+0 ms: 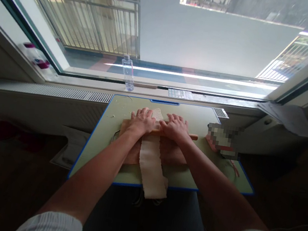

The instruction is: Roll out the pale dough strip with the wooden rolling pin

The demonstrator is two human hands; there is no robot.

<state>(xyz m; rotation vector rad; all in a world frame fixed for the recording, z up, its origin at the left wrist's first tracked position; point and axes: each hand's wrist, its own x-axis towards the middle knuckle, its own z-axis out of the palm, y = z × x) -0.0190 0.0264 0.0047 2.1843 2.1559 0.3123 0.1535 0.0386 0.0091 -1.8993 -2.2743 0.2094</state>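
Observation:
A wooden rolling pin (193, 137) lies crosswise on a long pale strip of dough (150, 157). My left hand (142, 121) is closed over the pin's left part, hiding that end. My right hand (175, 127) grips it further right, with the pin's end sticking out beyond. Both hands bear down from above, fingers bent over the far side. Under the dough is a brown wooden board (174, 155). The strip's far end (157, 114) shows between my hands, and its near end hangs past the table's front edge.
The board rests on a small green table with a blue rim (95, 149). On its right lies a partly blurred-out object (222, 141) with a cord. A clear bottle (128, 73) stands on the windowsill. Papers (289, 118) lie at right, and a radiator (87, 96) runs behind the table.

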